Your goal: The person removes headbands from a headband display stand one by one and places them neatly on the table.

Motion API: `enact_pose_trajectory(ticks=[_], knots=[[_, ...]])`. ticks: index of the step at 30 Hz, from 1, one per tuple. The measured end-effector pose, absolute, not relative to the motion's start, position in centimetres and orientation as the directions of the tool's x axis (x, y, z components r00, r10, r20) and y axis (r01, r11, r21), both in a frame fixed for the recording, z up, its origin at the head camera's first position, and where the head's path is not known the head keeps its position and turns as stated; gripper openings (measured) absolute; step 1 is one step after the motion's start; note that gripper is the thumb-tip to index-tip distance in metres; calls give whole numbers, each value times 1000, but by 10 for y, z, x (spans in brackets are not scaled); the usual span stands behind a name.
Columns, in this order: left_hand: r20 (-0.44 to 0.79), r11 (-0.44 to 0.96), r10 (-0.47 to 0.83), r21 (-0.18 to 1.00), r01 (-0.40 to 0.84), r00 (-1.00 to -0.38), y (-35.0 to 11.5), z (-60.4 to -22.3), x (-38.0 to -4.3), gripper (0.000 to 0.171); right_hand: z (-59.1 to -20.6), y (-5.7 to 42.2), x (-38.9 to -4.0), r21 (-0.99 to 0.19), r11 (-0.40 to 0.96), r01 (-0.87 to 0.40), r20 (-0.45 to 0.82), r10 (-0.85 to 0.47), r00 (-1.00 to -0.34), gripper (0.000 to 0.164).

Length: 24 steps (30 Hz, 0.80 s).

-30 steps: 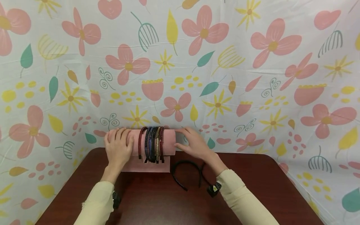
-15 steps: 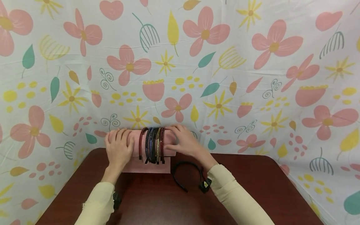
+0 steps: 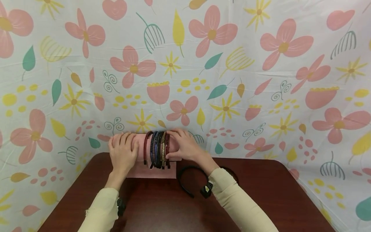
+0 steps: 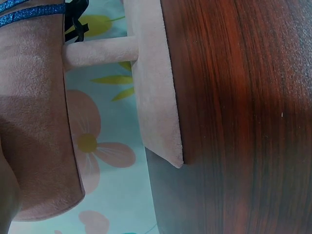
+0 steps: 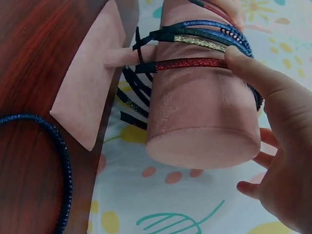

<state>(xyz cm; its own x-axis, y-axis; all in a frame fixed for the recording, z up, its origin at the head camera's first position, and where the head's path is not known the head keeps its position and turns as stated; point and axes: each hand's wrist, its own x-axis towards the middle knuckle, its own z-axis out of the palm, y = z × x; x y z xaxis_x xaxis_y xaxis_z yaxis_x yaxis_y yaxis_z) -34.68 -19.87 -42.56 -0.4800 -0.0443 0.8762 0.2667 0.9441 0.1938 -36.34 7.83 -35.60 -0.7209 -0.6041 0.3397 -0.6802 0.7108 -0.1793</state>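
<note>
A pink plush headband stand (image 3: 140,146) holds several glittery headbands round its horizontal roll. My left hand (image 3: 123,153) grips the roll's left end, fingers over the top and thumb along the front. At the other end, my right hand (image 3: 188,146) spans the roll. In the right wrist view its thumb (image 5: 239,58) presses on the outermost red headband (image 5: 190,64), while the fingers reach round the back, their tips partly hidden. Just inward are a gold headband (image 5: 200,42) and a blue headband (image 5: 202,23); another red headband (image 3: 146,148) sits apart, nearer my left hand.
A dark headband (image 3: 181,184) lies on the brown table (image 3: 162,206) below my right wrist. Another dark headband (image 3: 234,175) is partly hidden by the right sleeve. The stand's flat base (image 4: 156,97) rests at the table's back, close to a flowered cloth (image 3: 185,64).
My right hand has moved left from the roll's bare right end onto the outermost red headband. The second dark headband shows more on the right. My left hand stays put.
</note>
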Motion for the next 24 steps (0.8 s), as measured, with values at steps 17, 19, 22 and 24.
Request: enact_pose_trajectory(ticks=[17, 19, 22, 24], knots=[[871, 945, -51, 200, 257, -489, -200, -426, -348, 43, -367, 69, -369, -203, 736, -646, 285, -587, -758, 107], [864, 944, -51, 205, 258, -500, -200, -425, -348, 45, -368, 69, -369, -189, 736, -650, 296, -588, -752, 106], [862, 942, -52, 210, 262, -505, -199, -426, -348, 46, -369, 70, -369, -176, 734, -656, 312, -590, -745, 105], [866, 942, -51, 207, 264, -498, -200, -426, -347, 44, -370, 71, -369, -169, 730, -662, 320, -595, -737, 105]])
